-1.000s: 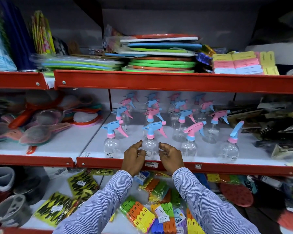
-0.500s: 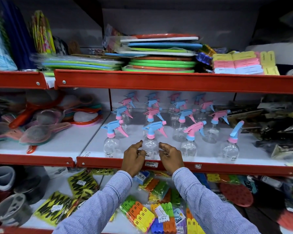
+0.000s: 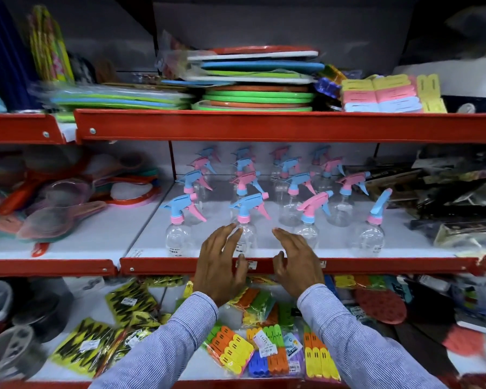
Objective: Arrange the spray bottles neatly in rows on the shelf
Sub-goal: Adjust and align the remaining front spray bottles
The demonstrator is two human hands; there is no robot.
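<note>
Several clear spray bottles with pink and blue trigger heads stand in rows on the white middle shelf (image 3: 152,237). The front row has a left bottle (image 3: 177,234), a middle bottle (image 3: 246,220), a pink-headed bottle (image 3: 309,220) and a far-right bottle (image 3: 372,237). My left hand (image 3: 222,265) is spread at the shelf's red front edge, fingertips beside the middle bottle's shoulder. My right hand (image 3: 298,262) is spread a little to the bottle's right, apart from it. Neither hand holds anything.
Stacked coloured plates (image 3: 253,96) and pastel clip packs (image 3: 382,94) fill the top shelf. Strainers (image 3: 54,220) lie to the left, dark packaged goods (image 3: 455,197) to the right. Packs of coloured pegs (image 3: 264,352) lie on the lower shelf.
Both hands have let go of the front middle bottle and drawn back and apart, fingers spread. The bottles stand where they were.
</note>
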